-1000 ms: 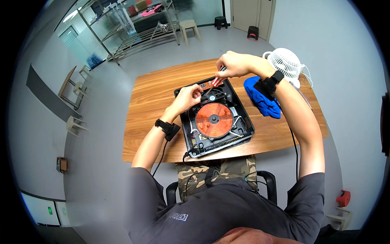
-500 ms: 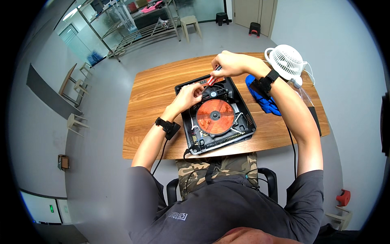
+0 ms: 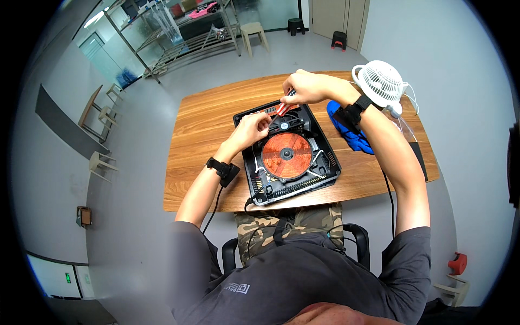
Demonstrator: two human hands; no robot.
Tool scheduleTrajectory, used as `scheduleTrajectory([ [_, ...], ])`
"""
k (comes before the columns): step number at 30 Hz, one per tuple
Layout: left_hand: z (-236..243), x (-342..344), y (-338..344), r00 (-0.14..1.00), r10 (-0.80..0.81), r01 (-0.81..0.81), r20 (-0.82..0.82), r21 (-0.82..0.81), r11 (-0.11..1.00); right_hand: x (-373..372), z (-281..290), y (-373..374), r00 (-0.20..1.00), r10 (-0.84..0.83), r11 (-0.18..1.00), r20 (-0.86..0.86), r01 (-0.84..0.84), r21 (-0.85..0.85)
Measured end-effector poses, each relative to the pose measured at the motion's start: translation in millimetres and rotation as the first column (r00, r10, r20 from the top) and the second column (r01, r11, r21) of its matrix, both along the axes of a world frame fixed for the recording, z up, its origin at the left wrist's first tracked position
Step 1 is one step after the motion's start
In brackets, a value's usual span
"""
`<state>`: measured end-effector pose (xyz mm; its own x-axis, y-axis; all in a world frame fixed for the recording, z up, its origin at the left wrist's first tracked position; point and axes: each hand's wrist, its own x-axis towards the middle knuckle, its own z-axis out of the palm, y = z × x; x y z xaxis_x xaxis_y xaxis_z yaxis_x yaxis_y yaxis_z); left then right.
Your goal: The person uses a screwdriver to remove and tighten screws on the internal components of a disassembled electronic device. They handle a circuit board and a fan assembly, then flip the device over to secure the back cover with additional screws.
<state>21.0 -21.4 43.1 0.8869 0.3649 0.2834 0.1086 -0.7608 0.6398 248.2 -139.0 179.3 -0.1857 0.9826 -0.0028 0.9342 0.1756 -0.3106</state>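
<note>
Right hand [image 3: 304,86] grips a striped screwdriver [image 3: 284,109] near the round coppery coil [image 3: 292,164], left hand [image 3: 252,129] curled, hold unclear.

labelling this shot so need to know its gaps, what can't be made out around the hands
All in the head view:
- Screwdriver tip: too small and dark to separate from nearby parts.
- Whether the left hand pinches anything: too small to tell.
- Far-left part of the open appliance: covered by that hand.
- Blue cloth: partly hidden by the wrist device.
</note>
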Motion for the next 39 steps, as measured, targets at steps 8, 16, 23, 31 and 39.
scheduleTrajectory([
  [8,-7,1,1,0.999,-0.034,0.034,-0.006,0.019,0.999,-4,3,-5,1.0,-0.019,0.999,-0.014,0.018,-0.03],
  [16,-10,1,-5,1.0,0.002,-0.002,0.022,-0.037,0.999,3,0,-11,0.997,-0.068,0.998,-0.036,0.068,-0.002],
  [23,-9,2,-4,0.998,0.037,-0.036,0.056,-0.028,0.999,19,0,-15,0.942,-0.23,0.961,-0.245,0.181,-0.207],
  [31,-3,6,-12,0.991,-0.002,-0.005,0.135,0.049,0.999,50,-4,-23,0.863,-0.246,0.917,-0.441,0.06,-0.393],
  [39,-8,8,-17,0.989,-0.011,0.006,0.145,0.031,1.0,47,-1,-25,0.886,-0.216,0.959,-0.411,0.113,-0.259],
])
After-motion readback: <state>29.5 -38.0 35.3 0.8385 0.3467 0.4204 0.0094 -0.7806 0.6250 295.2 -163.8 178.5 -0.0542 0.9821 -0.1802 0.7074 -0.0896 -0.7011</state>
